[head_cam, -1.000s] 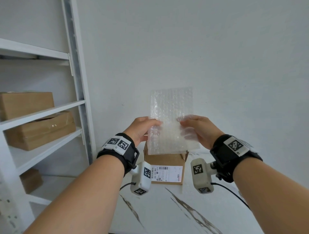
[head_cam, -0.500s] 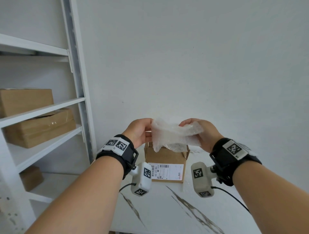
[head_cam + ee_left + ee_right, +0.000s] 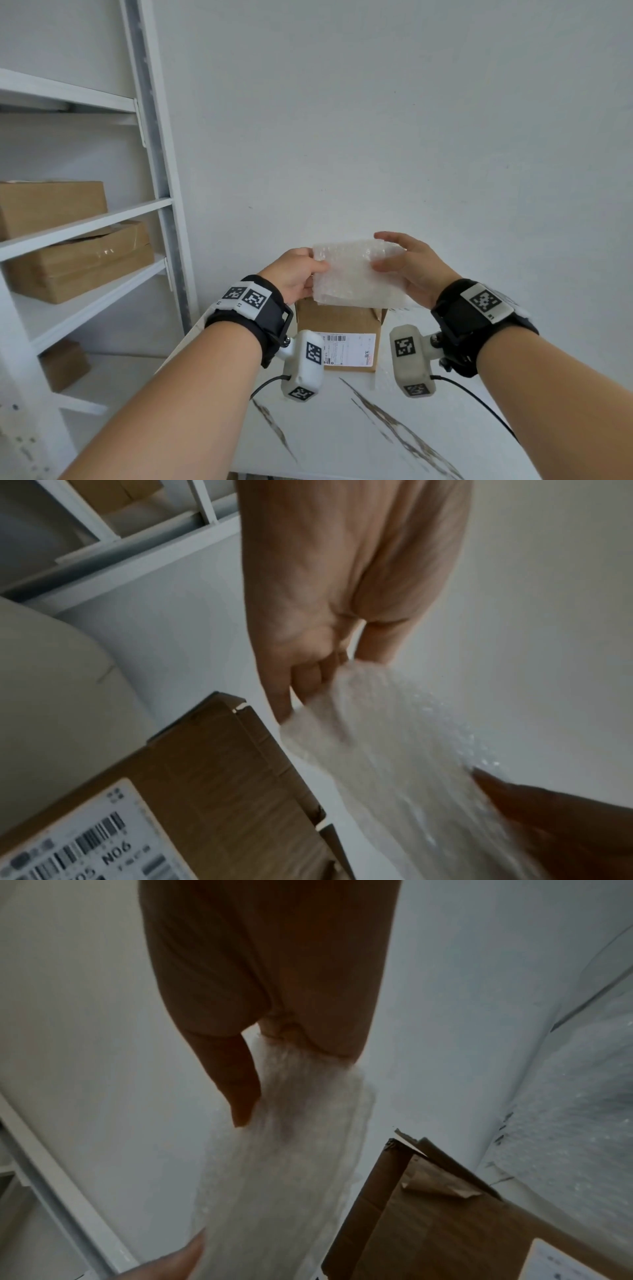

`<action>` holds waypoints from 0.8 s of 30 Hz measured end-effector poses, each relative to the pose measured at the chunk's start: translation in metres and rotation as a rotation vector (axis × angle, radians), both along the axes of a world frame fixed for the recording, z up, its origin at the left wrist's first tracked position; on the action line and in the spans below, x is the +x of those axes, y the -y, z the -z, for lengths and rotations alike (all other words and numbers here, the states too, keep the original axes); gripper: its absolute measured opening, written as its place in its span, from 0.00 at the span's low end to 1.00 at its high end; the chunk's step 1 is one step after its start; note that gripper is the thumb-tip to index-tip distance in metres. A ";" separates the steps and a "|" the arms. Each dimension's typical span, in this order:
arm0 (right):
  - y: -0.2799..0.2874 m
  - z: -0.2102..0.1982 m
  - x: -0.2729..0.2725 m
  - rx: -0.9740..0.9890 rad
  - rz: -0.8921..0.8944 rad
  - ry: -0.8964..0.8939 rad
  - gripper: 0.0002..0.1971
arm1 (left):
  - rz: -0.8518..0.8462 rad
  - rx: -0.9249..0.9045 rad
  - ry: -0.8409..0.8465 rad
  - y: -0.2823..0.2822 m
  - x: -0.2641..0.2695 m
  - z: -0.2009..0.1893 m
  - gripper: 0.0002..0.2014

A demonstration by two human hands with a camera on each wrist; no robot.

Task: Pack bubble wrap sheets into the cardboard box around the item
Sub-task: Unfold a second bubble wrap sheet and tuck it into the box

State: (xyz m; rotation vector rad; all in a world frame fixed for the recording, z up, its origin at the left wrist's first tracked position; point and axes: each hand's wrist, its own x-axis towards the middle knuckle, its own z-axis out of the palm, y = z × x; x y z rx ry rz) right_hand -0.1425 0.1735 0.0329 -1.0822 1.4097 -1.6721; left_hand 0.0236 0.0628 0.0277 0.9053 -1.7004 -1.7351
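A folded sheet of clear bubble wrap (image 3: 352, 274) hangs in the air just above the brown cardboard box (image 3: 339, 323). My left hand (image 3: 301, 274) pinches its left edge and my right hand (image 3: 404, 265) pinches its right edge between thumb and fingers. The box stands on the white marbled table (image 3: 342, 428), its flaps up and a white shipping label on its near side. In the left wrist view the left hand (image 3: 308, 674) grips the bubble wrap (image 3: 387, 745) beside the box (image 3: 219, 785). In the right wrist view the right hand (image 3: 260, 1069) pinches the wrap (image 3: 291, 1150). The box's inside is hidden.
A white metal shelf unit (image 3: 85, 219) stands at the left with several cardboard boxes (image 3: 82, 263) on its shelves. A plain white wall is behind the table. More bubble wrap (image 3: 575, 1123) lies to the right of the box on the table.
The bubble wrap sheet, held upright and flat a second ago, has been folded down and now sits as a flatter doubled pad between both hands above the box.
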 end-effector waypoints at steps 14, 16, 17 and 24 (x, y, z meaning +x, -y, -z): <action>0.001 -0.001 0.003 -0.036 -0.286 0.119 0.14 | 0.133 0.107 -0.351 -0.012 -0.007 -0.002 0.14; 0.004 -0.001 0.006 -0.064 -0.298 0.166 0.18 | 0.106 0.088 -0.313 -0.014 -0.010 -0.002 0.14; 0.005 -0.002 0.007 -0.072 -0.283 0.180 0.18 | 0.063 0.040 -0.250 -0.015 -0.011 -0.001 0.15; 0.007 -0.005 0.001 -0.157 -0.036 0.123 0.13 | -0.067 -0.065 -0.089 -0.003 -0.004 0.001 0.18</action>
